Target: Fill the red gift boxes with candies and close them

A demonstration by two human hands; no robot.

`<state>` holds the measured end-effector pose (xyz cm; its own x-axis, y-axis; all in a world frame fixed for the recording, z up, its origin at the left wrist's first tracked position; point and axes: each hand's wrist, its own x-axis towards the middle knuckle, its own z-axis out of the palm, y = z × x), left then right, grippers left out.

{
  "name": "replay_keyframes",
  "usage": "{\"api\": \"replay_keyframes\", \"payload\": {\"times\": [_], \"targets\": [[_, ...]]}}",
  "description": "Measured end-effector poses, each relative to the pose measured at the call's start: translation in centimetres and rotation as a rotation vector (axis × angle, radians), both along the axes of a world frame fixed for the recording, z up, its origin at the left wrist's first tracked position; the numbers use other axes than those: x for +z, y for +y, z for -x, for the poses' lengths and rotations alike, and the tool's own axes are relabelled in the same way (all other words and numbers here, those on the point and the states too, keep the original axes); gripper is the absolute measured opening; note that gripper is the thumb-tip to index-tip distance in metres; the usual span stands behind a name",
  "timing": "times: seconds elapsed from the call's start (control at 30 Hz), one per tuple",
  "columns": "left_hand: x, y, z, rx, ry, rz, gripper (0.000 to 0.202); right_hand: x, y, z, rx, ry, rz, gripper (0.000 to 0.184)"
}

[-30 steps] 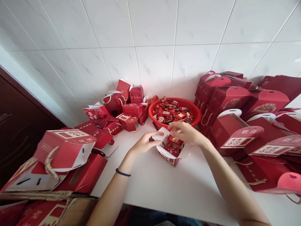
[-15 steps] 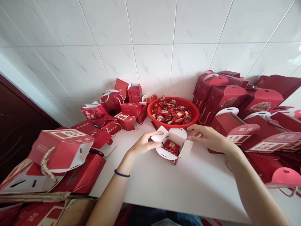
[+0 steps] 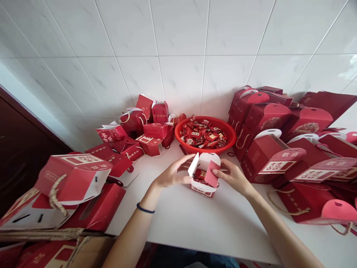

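A small red gift box (image 3: 201, 190) with a white inside stands upright on the white table, its top open. Red-wrapped sweets (image 3: 200, 174) lie inside it. My left hand (image 3: 173, 175) is at the box's left side, index finger and thumb curved around the raised left flap (image 3: 193, 165). With my right hand (image 3: 232, 178) I hold the right flap (image 3: 213, 173), thumb on its red outer face; the flap leans inward over the opening. The front and back rounded flaps stand out. My left hand's lower fingers are partly hidden behind the box.
Behind the box stands a red plastic basin (image 3: 232, 136) heaped with wrapped sweets. Stacked red gift boxes (image 3: 269, 118) rise on the right. More boxes (image 3: 154, 130) sit at the back left, others (image 3: 76, 173) at the near left above a cardboard carton (image 3: 92, 251). A tiled wall (image 3: 181, 74) closes off the back.
My right hand has folded the right flap up and inward, so its red outside now shows. The left flap has also been raised under my left hand. The box has shifted slightly right.
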<state>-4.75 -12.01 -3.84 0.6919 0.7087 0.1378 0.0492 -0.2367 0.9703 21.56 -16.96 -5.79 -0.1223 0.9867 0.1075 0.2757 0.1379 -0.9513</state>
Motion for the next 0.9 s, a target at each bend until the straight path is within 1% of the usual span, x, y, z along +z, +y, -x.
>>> {"api": "replay_keyframes", "payload": {"times": [0.1, 0.2, 0.27, 0.33, 0.4, 0.47, 0.53, 0.6, 0.67, 0.73, 0.77, 0.83, 0.9], "targets": [[-0.1, 0.2, 0.2, -0.074, 0.031, -0.086, 0.080, -0.7, -0.4, 0.8, -0.049, 0.038, -0.020, 0.059], [-0.1, 0.2, 0.1, -0.087, 0.099, -0.187, 0.077, -0.8, -1.2, 0.8, -0.035, 0.049, -0.018, 0.056], [-0.1, 0.1, -0.1, -0.071, 0.133, -0.185, 0.067, -0.7, -1.7, 0.8, -0.023, 0.005, -0.013, 0.052], [-0.1, -0.1, -0.5, -0.030, 0.156, -0.139, 0.053, -0.6, -2.1, 0.9, -0.030, -0.053, -0.048, 0.050], [-0.2, -0.4, -1.1, 0.034, 0.163, -0.106, 0.038, -0.6, -2.4, 0.9, -0.048, -0.098, -0.144, 0.049], [-0.6, -0.7, -1.9, 0.098, 0.143, -0.117, 0.028, -0.6, -2.6, 0.9, -0.052, -0.124, -0.267, 0.045], [-1.1, -0.9, -2.8, 0.174, 0.097, -0.150, 0.022, -0.5, -2.6, 0.7, -0.026, -0.141, -0.344, 0.038], [-1.6, -1.1, -3.6, 0.239, 0.034, -0.150, 0.021, -0.4, -2.7, 0.5, 0.011, -0.140, -0.365, 0.036], [-1.8, -1.2, -4.1, 0.262, -0.027, -0.118, 0.034, -0.3, -2.7, 0.3, 0.040, -0.146, -0.359, 0.038], [-1.9, -1.2, -4.3, 0.225, -0.047, -0.101, 0.047, -0.3, -2.7, 0.2, 0.055, -0.165, -0.360, 0.038], [-1.9, -1.1, -4.3, 0.199, -0.036, -0.106, 0.046, -0.3, -2.7, 0.2, 0.057, -0.177, -0.359, 0.038], [-1.8, -1.0, -4.1, 0.163, 0.004, -0.124, 0.034, -0.4, -2.6, 0.1, 0.030, -0.174, -0.344, 0.040], [-1.8, -0.8, -3.8, 0.163, 0.033, -0.133, 0.026, -0.6, -2.5, 0.0, -0.035, -0.155, -0.283, 0.047]]}}
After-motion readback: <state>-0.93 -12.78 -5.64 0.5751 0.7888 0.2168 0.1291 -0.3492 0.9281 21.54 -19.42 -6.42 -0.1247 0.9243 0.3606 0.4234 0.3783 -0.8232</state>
